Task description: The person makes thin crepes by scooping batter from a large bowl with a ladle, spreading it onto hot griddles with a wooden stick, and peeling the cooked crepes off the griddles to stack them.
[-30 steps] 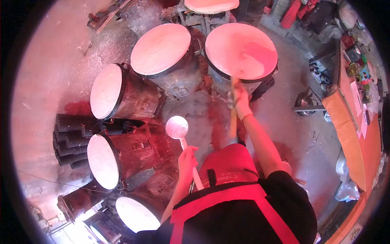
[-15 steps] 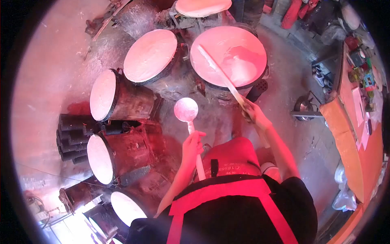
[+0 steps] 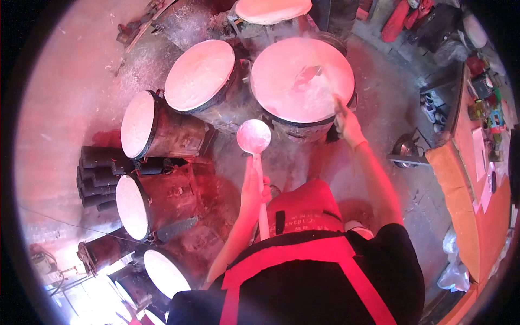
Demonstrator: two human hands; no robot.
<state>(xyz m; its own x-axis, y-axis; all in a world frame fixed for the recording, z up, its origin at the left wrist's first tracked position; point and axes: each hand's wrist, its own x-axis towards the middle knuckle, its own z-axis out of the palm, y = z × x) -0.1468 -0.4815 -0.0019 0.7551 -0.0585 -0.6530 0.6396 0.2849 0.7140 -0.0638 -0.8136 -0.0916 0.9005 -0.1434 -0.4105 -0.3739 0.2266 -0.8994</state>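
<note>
My left hand point(image 3: 253, 187) is wrapped around the pale handle of a ladle point(image 3: 253, 136), its round bowl raised in front of my apron point(image 3: 303, 208). Ahead and to the right, my right hand point(image 3: 346, 123) is closed at the near right rim of a large round pot point(image 3: 271, 86) full of pale liquid. It grips a wooden stick point(image 3: 328, 89), which is smeared by motion and shows only faintly over the pot. A darker, disturbed patch breaks the pale surface close to the stick. The ladle's bowl hangs just short of the pot, apart from it.
Several more filled pots curve round to my left, among them a tilted-looking one point(image 3: 200, 76) and one lower down point(image 3: 132, 208). Dark cylinders point(image 3: 97, 176) are stacked behind them. On my right stands a cluttered table point(image 3: 460, 189), with a metal kettle point(image 3: 405, 149) near it.
My right hand has moved up and slightly right, to the pot's rim. The stick, clearly laid across the pot before, is now blurred. My left hand has shifted the ladle slightly upward.
</note>
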